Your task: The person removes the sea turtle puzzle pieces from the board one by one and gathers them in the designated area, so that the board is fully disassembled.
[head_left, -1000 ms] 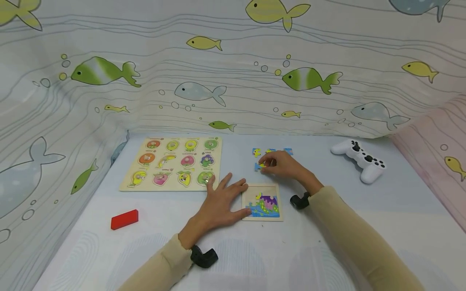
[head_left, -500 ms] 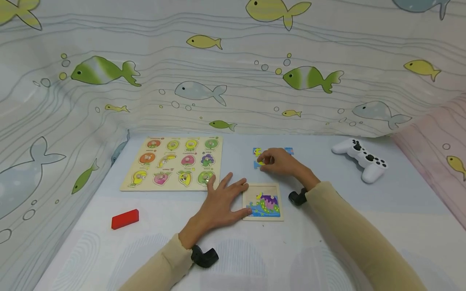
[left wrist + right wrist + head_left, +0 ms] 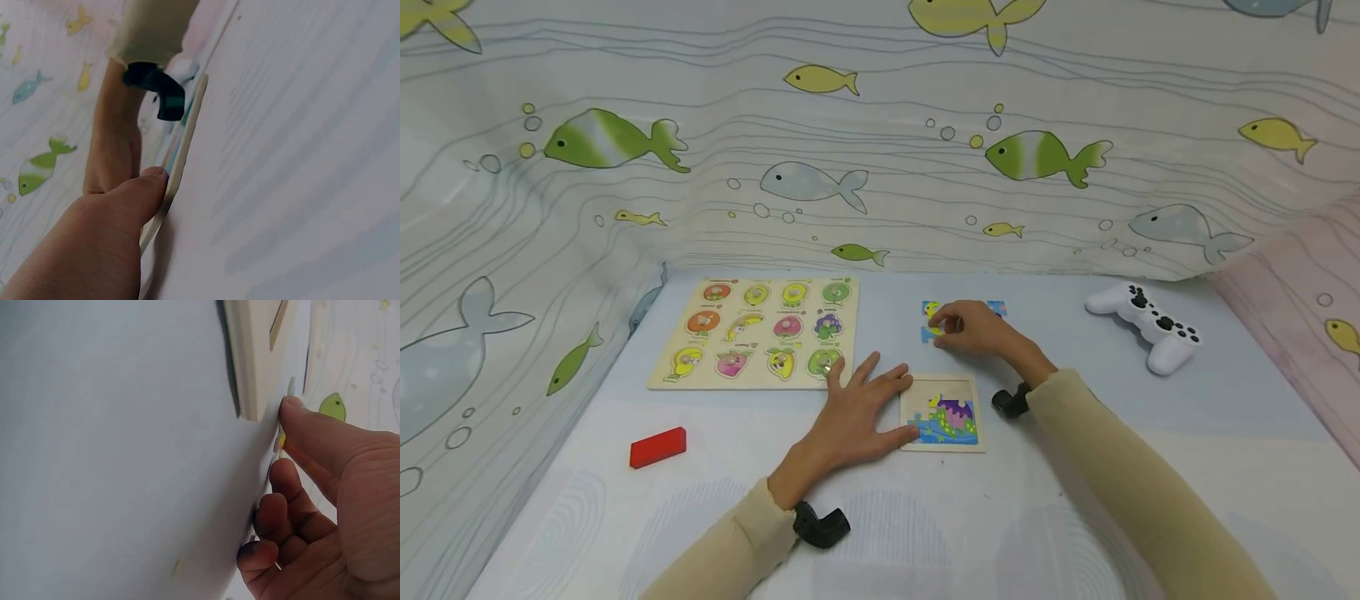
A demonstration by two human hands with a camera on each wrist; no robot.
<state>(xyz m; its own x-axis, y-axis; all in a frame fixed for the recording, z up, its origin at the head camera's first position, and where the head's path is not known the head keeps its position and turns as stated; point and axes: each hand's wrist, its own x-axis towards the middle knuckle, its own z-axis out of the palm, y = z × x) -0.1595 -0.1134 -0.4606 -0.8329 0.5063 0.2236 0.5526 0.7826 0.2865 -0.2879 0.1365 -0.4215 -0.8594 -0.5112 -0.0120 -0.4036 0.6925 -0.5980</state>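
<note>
My left hand lies with fingers spread on the left side of a small wooden puzzle tray; its thumb rests on the rim in the left wrist view. In the tray, a partial picture in purple, green and blue fills the lower right. Behind the tray, my right hand pinches a blue and yellow jigsaw piece at the table surface between thumb and index finger, its other fingers curled. Touching or very near it is another blue and yellow piece. The hand partly hides more pieces behind it.
A wooden fruit puzzle board lies left of the tray, close to my left fingertips. A red block sits at the front left. A white game controller lies at the back right. Fish-patterned cloth rises behind the table.
My right hand has shifted slightly away from me, bringing the pinched piece closer to the piece behind it. The left hand stays on the tray. The head view has tilted a little.
</note>
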